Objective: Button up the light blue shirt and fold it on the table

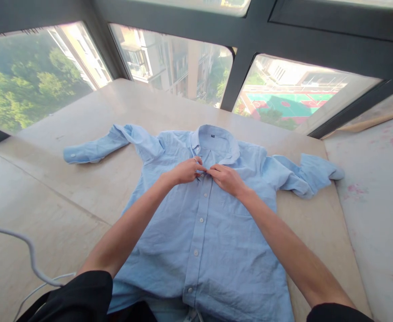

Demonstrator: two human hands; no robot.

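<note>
A light blue button-up shirt (237, 232) lies face up, its collar (216, 138) toward the windows and its sleeves spread to both sides. Both my hands meet at the upper front placket, just below the open collar. My left hand (188, 171), with a ring on one finger, is closed with its fingertips pinching the shirt's edge. From the other side, my right hand (226, 178) pinches the fabric close to the left fingertips. A button shows right beneath the fingers, and several fastened buttons run down the placket (201, 220). The pinched spot itself is mostly hidden.
The shirt rests on a pale stone sill (58, 188). Dark window frames (183, 22) close it off at the back, and a flowered wall covering (378, 192) stands at right. A white cable (32, 255) curves in at lower left.
</note>
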